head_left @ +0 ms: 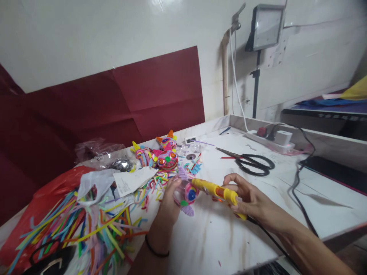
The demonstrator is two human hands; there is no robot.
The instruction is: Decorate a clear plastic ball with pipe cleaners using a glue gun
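Observation:
A clear round ornament (pixel 181 193) with a blue-centred eye, a green dot and purple fuzzy pieces is held in my left hand (pixel 169 202), fingers closed round its left side. My right hand (pixel 243 196) grips a yellow glue gun (pixel 218 192) with a cord running from its rear end. The gun's tip touches or nearly touches the top of the ornament; the exact contact is too small to tell. Behind them, several finished-looking colourful fuzzy figures (pixel 168 159) sit in a group. Black-handled scissors (pixel 252 162) lie open on the white table (pixel 206 236).
Many coloured fuzzy strips (pixel 100 233) spread over a red bag (pixel 60 187) at the left. A white paper (pixel 134 180) lies beside them. A power strip (pixel 269 141) with plugs and a dark phone (pixel 335 173) are at the right. A lamp (pixel 268 28) stands behind.

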